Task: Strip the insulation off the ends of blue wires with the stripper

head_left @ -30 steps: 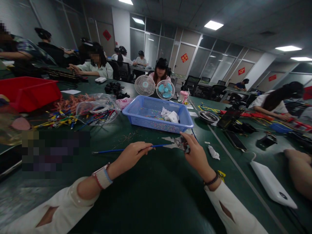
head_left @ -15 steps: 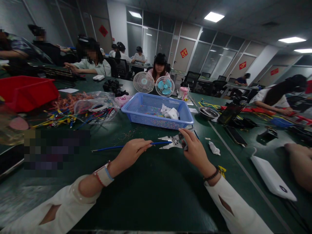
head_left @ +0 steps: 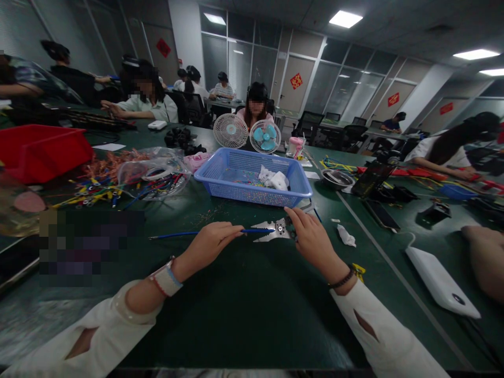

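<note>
My left hand (head_left: 210,244) pinches a blue wire (head_left: 175,234), whose far end sticks out to the left above the green table (head_left: 244,320). The wire's other end runs right, between the parted jaws of a wire stripper (head_left: 275,230). My right hand (head_left: 315,239) is closed around the stripper's handles, which my fingers mostly hide. Beyond both hands stands a blue plastic basket (head_left: 252,196), holding white crumpled pieces and small coloured scraps. Bits of thin wire lie on the table in front of it.
At the left are a red bin (head_left: 43,152) and a heap of lugged wires with a clear plastic bag (head_left: 155,176). A white power bank (head_left: 443,283), crumpled tissue (head_left: 346,235) and metal bowl (head_left: 337,179) lie right. A person's arm (head_left: 486,257) rests at the right edge.
The view has shifted slightly. My hands, the wire and the stripper hold nearly the same pose, the stripper's jaws still apart around the wire.
</note>
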A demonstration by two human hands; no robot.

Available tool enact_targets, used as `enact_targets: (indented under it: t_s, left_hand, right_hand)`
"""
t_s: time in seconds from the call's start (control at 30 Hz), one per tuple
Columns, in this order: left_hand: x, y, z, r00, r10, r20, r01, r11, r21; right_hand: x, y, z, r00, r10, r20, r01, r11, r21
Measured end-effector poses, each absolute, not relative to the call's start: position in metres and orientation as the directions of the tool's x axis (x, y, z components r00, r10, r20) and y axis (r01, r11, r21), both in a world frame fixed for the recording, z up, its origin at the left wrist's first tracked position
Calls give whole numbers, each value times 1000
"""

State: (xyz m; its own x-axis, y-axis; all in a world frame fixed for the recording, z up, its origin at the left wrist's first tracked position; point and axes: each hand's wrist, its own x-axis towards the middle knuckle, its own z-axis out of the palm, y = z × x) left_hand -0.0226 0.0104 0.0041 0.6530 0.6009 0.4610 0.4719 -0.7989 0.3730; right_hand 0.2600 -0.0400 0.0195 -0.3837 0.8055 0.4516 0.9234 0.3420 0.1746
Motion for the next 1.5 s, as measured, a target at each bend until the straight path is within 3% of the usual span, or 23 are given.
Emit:
enact_targets:
  t_s: [0.4,0.57,0.73,1.27,1.5]
  left_hand:
    - [-23,11,0,655,584,479,474,-812,341]
    - [-22,10,2,658,595,462,477,-803,357]
    - [-22,10,3,656,597,462,475,-802,363]
    - [-22,12,0,671,607,427,457,-791,406]
    - [-23,12,8,670,627,397,454,-769,449]
  right_hand:
    - [257,-45,24,-365,804,469,917,225,329]
    - [259,-41,20,-378,763,525,924,271,271]
    - [262,-37,20,-389,786,481,921,336,196]
    - [259,-42,27,-352,858,374,929,272,251]
    - [261,-41,26,-354,816,457,935,299,192]
